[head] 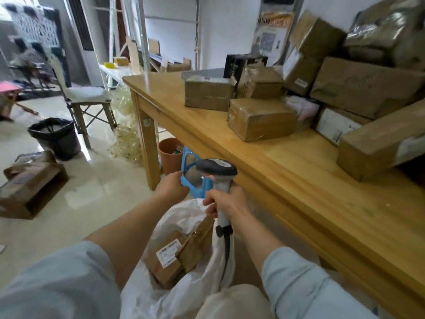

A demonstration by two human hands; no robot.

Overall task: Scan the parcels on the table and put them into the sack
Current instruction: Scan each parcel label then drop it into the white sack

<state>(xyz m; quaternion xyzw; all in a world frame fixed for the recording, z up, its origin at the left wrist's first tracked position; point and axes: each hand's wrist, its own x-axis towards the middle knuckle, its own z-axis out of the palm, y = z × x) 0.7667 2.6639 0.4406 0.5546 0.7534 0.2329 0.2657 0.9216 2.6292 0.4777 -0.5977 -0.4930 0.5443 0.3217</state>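
One upright scanner (217,171) (right hand (227,203) gripping).

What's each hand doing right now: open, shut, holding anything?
Left hand: fingers point away from the camera, cannot be told.
Right hand: holding the scanner by its handle.

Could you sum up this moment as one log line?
right hand grips scanner; left hand free near sack; one parcel inside sack; other parcels on table
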